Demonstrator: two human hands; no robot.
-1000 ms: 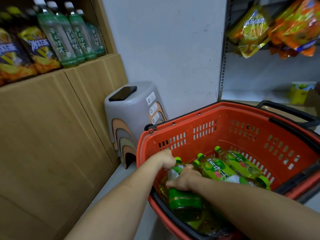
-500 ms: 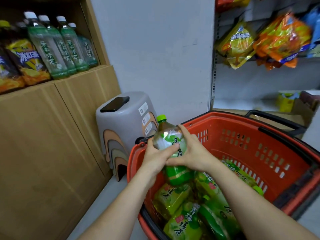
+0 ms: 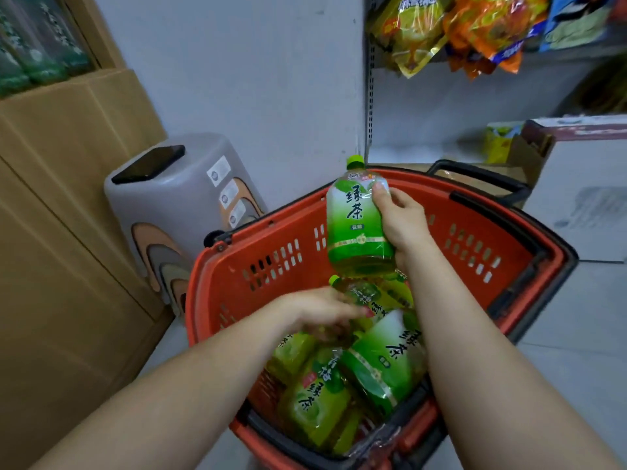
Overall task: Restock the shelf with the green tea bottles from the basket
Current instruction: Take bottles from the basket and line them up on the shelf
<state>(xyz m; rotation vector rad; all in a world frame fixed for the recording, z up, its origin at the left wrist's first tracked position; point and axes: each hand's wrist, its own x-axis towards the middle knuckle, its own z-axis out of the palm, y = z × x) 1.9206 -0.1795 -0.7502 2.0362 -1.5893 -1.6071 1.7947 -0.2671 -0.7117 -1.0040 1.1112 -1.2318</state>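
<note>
The right hand (image 3: 400, 225) is clamped round a green tea bottle (image 3: 356, 228), thumb across the label and fingers behind. This bottle stands upright in the air at the centre of the frame, its green cap (image 3: 355, 161) uppermost, above the far half of the basket (image 3: 271, 256). The left hand (image 3: 319, 310) is well apart from the right, lower in the frame and down inside the basket, just over the other bottles (image 3: 383, 364). Its fingers are stretched toward the right and blurred, so I cannot tell whether they hold anything. The other bottles lie on their sides in a loose heap in the near half of the basket (labels facing up, one neck pointing toward the held bottle). The basket is red with black handles and fills the lower centre of the frame, sitting on a pale floor (image 3: 583, 334). Left of it is a grey stool (image 3: 183, 198) with a dark phone (image 3: 149, 159) lying flat on top. At the far left stands a wooden cabinet (image 3: 68, 215), and above it, in the upper left corner, the shelf (image 3: 101, 35) carries a blurred row of green-labelled bottles (image 3: 30, 56). Snack bags (image 3: 475, 25) hang in the upper right, and a white box (image 3: 583, 198) sits at the right edge.
</note>
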